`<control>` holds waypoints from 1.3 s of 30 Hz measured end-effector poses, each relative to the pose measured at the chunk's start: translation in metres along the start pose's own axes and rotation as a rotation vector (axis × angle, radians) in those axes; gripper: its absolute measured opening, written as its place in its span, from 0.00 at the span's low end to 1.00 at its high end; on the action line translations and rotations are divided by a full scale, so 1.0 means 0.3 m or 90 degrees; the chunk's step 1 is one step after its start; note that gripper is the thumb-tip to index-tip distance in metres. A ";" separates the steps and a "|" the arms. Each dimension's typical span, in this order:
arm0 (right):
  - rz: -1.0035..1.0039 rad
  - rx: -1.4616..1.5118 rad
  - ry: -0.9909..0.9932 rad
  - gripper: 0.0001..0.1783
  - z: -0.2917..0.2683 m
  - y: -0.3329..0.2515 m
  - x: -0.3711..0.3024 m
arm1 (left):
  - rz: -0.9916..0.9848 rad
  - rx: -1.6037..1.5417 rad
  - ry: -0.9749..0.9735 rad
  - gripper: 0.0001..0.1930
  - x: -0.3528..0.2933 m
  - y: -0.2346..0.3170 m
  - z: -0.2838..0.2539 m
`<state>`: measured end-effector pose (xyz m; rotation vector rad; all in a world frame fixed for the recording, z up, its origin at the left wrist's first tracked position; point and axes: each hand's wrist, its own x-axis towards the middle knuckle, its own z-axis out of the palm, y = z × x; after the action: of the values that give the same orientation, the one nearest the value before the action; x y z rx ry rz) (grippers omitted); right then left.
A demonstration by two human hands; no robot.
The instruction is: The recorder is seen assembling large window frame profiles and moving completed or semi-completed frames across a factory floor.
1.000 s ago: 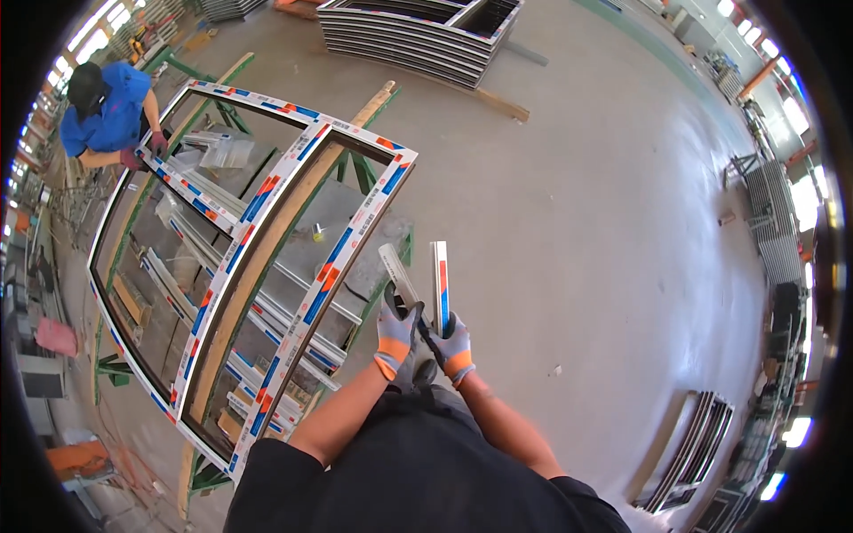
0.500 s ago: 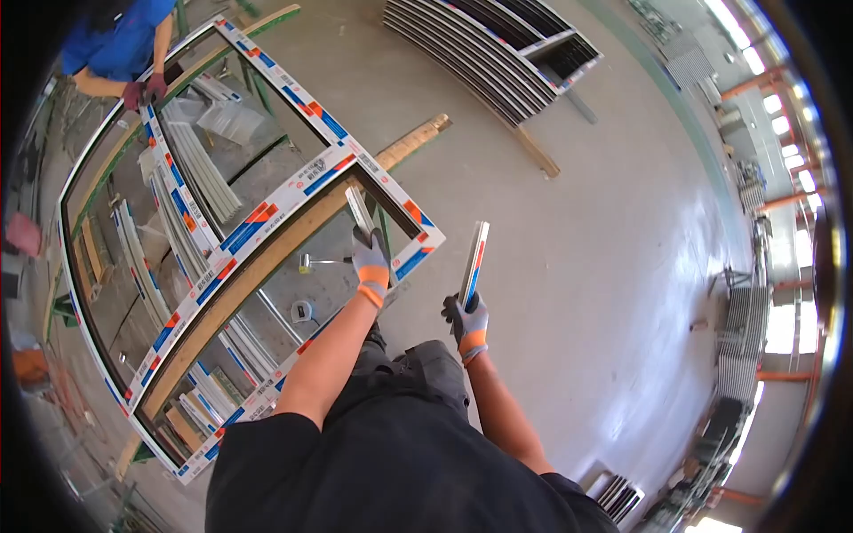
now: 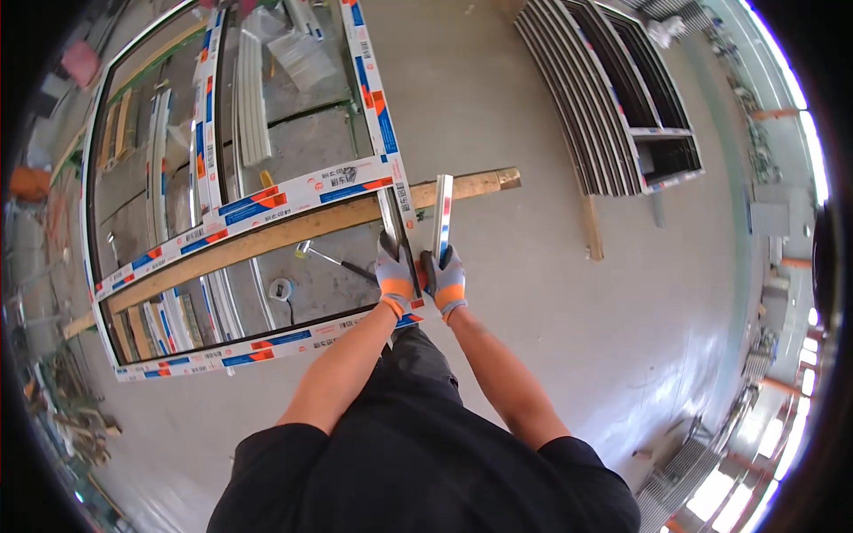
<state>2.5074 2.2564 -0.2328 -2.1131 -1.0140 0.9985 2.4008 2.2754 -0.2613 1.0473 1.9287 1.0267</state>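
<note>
Hands were well apart half a second ago; now they've come together, side by side at the near right part of the big taped frame (image 3: 302,194). Left hand (image 3: 395,271) is curled round the near end of a grey strip (image 3: 388,213), over the frame's right side. Right hand (image 3: 443,274) has its fingers wrapped round a white strip (image 3: 442,218) with red and blue markings, just right of the frame. Can't tell if either touches it. My guess: both are light and stiff, a bit slick on the faces, easy to scratch. I'd grip mid-length, across the narrow edges, so the far ends don't swing.
</note>
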 end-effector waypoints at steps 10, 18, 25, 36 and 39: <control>-0.013 -0.018 -0.060 0.17 -0.060 -0.090 0.086 | 0.018 0.059 -0.057 0.26 0.040 0.103 0.024; -0.048 0.207 -0.066 0.13 -0.018 0.019 0.133 | -0.015 0.100 -0.042 0.23 0.035 0.088 0.106; -0.004 0.243 -0.059 0.08 0.076 -0.031 0.136 | -0.052 -0.073 -0.031 0.19 0.122 0.047 0.137; -0.085 0.173 -0.031 0.12 0.015 -0.009 0.140 | -0.122 -0.262 0.044 0.11 0.084 0.001 0.257; -0.091 0.179 -0.017 0.13 0.009 0.011 0.116 | -0.123 -0.314 0.030 0.10 0.066 -0.003 0.265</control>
<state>2.5214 2.2838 -0.2497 -1.7785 -0.9606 1.0349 2.4593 2.3168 -0.3010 0.5525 1.6477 1.3310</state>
